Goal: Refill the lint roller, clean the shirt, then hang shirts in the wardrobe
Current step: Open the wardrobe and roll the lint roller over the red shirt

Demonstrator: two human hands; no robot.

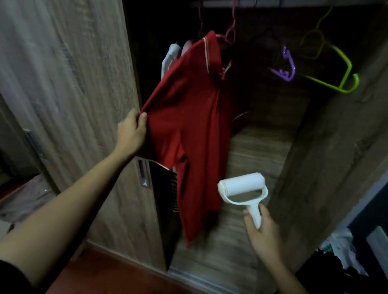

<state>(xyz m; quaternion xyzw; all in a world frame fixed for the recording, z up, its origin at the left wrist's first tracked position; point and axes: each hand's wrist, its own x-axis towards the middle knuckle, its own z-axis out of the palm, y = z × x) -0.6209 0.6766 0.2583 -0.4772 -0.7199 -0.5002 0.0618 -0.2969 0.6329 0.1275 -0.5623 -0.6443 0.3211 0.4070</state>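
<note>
Red shirt point(189, 128) hangs on a pink hanger point(228, 36) inside the open wardrobe point(337, 136). Left hand point(131, 132) pinches its sleeve edge, pulling it out toward 9 o'clock. Right hand point(262, 231) is wrapped around the lint roller point(242, 190) handle, roller at 5 o'clock off the shirt, not touching. Purple hanger point(284, 68) and green hanger point(336, 71) hang empty at 2 o'clock.

Open wooden wardrobe point(337, 136); rail point(286, 4) across the top carries the hangers. On it: pink hanger point(229, 35) with the red shirt point(189, 124), a white garment point(171, 55) just behind it, empty purple hanger point(287, 66), empty lime-green hanger point(336, 69) further right. Wardrobe bottom shelf point(255, 150) is bare wood grain. Reddish floor point(114, 279) below; clothes pile point(340, 255) at the lower right.
</note>
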